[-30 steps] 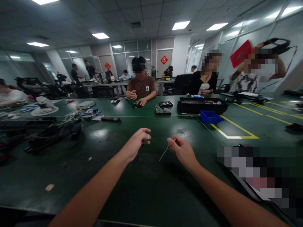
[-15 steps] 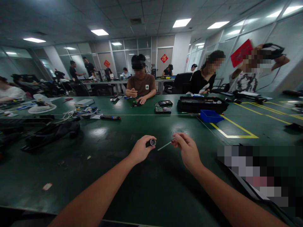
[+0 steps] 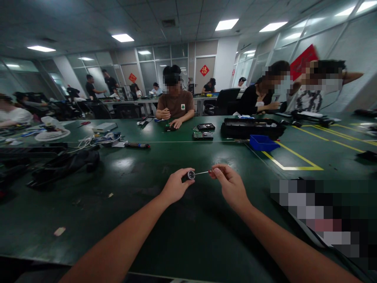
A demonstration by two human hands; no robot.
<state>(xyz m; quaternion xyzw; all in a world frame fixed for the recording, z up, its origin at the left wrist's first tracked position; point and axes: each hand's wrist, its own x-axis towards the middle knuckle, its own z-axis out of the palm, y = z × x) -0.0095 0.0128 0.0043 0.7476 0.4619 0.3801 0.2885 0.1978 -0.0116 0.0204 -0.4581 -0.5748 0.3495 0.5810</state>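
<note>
Just above the green table, my left hand [image 3: 176,185] is closed around a small dark cylindrical part [image 3: 191,175] with a silvery ring at its open end, which faces me. My right hand [image 3: 229,181] pinches a screwdriver [image 3: 202,173] by its reddish handle, mostly hidden by the fingers. The thin metal shaft points left, and its tip meets the cylinder's ringed end. Whether the tip sits inside or only touches the rim, I cannot tell.
A blue bin [image 3: 263,143] stands beside a long black case [image 3: 252,128] at the far right. Opened hard drives [image 3: 203,135] lie near a co-worker [image 3: 176,104] opposite. A dark pen-like tool [image 3: 137,145], cables [image 3: 88,140] and a black bag-like item [image 3: 66,167] lie left.
The screwdriver has swung up and left, and its tip has gone from below the cylinder to its ringed end. The cylinder has turned slightly more toward me.
</note>
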